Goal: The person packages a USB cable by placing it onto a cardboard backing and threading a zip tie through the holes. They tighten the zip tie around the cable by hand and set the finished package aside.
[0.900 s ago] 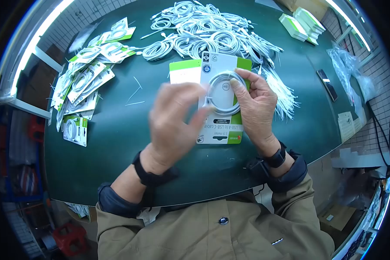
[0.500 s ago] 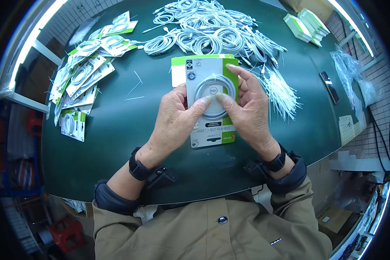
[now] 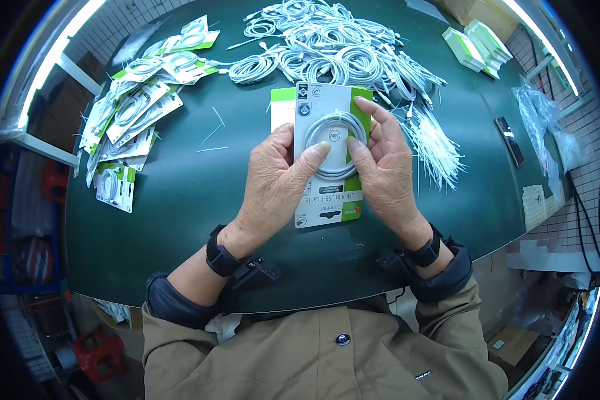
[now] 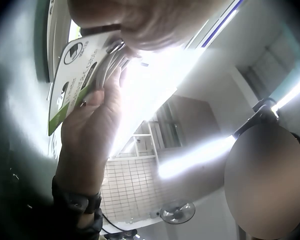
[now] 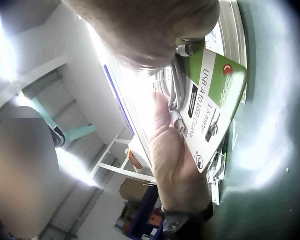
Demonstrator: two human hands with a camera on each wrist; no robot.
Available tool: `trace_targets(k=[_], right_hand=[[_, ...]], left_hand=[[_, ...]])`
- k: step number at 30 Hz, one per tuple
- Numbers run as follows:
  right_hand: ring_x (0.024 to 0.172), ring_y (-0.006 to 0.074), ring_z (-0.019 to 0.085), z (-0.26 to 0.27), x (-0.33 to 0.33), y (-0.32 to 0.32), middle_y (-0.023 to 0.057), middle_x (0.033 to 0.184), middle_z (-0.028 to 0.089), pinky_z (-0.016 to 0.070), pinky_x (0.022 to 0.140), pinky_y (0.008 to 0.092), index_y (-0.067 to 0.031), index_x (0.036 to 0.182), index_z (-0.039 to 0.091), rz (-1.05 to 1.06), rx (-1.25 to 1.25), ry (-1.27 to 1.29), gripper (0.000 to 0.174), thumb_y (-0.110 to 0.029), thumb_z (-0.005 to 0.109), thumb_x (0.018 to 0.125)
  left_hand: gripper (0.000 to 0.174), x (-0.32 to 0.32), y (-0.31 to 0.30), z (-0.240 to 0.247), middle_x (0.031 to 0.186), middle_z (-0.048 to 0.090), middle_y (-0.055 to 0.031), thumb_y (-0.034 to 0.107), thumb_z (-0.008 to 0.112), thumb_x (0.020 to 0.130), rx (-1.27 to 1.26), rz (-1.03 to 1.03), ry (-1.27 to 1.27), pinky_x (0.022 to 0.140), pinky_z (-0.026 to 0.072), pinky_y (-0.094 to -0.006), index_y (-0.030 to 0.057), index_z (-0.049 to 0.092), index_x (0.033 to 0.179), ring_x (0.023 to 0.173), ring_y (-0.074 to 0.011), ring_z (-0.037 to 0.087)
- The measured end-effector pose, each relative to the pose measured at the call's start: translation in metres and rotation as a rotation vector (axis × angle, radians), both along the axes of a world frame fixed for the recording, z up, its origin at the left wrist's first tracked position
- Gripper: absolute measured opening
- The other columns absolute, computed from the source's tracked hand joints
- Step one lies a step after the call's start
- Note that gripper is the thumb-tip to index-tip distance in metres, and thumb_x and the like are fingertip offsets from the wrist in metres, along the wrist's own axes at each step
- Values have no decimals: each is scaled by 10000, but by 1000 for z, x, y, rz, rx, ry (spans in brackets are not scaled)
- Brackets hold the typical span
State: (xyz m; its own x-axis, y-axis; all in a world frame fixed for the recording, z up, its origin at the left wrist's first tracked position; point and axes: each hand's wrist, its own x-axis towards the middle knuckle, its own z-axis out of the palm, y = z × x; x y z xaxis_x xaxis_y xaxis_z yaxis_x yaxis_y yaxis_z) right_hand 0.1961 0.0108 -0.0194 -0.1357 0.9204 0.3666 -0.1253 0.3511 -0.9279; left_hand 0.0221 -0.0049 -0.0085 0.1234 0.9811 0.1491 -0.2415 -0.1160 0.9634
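Note:
A white and green printed card is held upside down between both hands in the head view, with a coiled white cable lying on its face. The left hand grips the card's left side, thumb on the coil. On the right side the right hand grips it, thumb pressing the coil's edge. In the right wrist view the card shows a cable plug beside the coil. The fingers behind the card are hidden.
Behind the card lie a stack of cards and a large heap of coiled cables. Carded cables are piled at left. White ties, a phone, plastic bags and more cards are at right.
Since the earliest frame, the left hand has come from beside the card to grip its left side, and the right thumb has moved lower on the coil. The card has shifted slightly left.

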Motion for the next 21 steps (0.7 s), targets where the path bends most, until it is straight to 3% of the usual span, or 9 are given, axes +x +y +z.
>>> trace_targets(k=[2, 5, 8, 10, 12, 14, 15, 19, 21], right_hand=[[1278, 255, 611, 3, 2, 0, 225, 1398, 556, 528, 1067, 353, 5, 1517, 391, 79, -81, 75, 592, 18, 633, 977], [1301, 259, 588, -5, -1, 2, 194, 1402, 548, 525, 1077, 378, -16, 1508, 411, 55, 5, -25, 614, -28, 690, 962], [1283, 293, 589, 0, -3, -5, 186, 1405, 537, 497, 1095, 431, -84, 1487, 480, 24, -52, -36, 625, -54, 748, 924], [1198, 300, 605, 10, 1, -7, 161, 1364, 568, 497, 1039, 441, -118, 1399, 590, -314, 338, -453, 571, -70, 799, 870], [1116, 301, 604, 17, 6, -10, 126, 1308, 606, 489, 973, 440, -137, 1289, 683, -443, 600, -701, 503, -94, 842, 813], [1038, 298, 588, 21, 11, -12, 81, 1235, 650, 475, 897, 428, -141, 1158, 760, -367, 724, -784, 419, -126, 876, 755], [948, 255, 587, 20, 6, -9, 17, 1062, 701, 471, 813, 403, -123, 1019, 792, -326, 752, -764, 319, -143, 888, 715], [844, 225, 612, 13, 0, -12, 8, 918, 707, 504, 748, 377, -112, 983, 793, -216, 690, -809, 272, -101, 873, 724], [840, 238, 622, 9, 0, -12, 23, 922, 705, 516, 730, 386, -97, 976, 781, -169, 635, -766, 263, -100, 871, 728]], left_hand=[[280, -1, 0, 0, 1073, 738, -105, 130, 650, 1039, -9, 5, 3, 787, 592, -255, -56, 622, 1246, 916, -94, 697], [291, -2, 2, -6, 1080, 734, -103, 147, 637, 1050, -4, 17, -8, 787, 590, -254, -52, 610, 1261, 927, -92, 694], [280, 0, 2, -8, 1085, 730, -98, 162, 619, 1062, 10, 55, -25, 784, 587, -253, -45, 606, 1250, 928, -88, 689], [265, -1, 4, -8, 1084, 727, -94, 168, 607, 1069, 4, 85, -80, 779, 584, -252, -40, 608, 1233, 924, -85, 684], [260, -5, 7, -9, 1080, 727, -91, 176, 600, 1074, 13, 103, -57, 781, 578, -256, -38, 607, 1222, 920, -84, 679], [269, -7, 8, -10, 1088, 726, -87, 190, 590, 1081, 24, 104, 2, 780, 574, -250, -31, 600, 1233, 919, -76, 674], [279, -8, 8, -10, 1098, 725, -85, 200, 584, 1085, 28, 94, 49, 779, 572, -243, -25, 594, 1250, 919, -68, 672], [287, -6, 6, -15, 1105, 722, -74, 198, 575, 1088, 35, 87, 98, 788, 561, -235, -17, 593, 1277, 920, -61, 660], [296, -7, 7, -18, 1114, 722, -75, 192, 575, 1086, 39, 74, 122, 809, 561, -243, -22, 587, 1290, 939, -68, 662]])
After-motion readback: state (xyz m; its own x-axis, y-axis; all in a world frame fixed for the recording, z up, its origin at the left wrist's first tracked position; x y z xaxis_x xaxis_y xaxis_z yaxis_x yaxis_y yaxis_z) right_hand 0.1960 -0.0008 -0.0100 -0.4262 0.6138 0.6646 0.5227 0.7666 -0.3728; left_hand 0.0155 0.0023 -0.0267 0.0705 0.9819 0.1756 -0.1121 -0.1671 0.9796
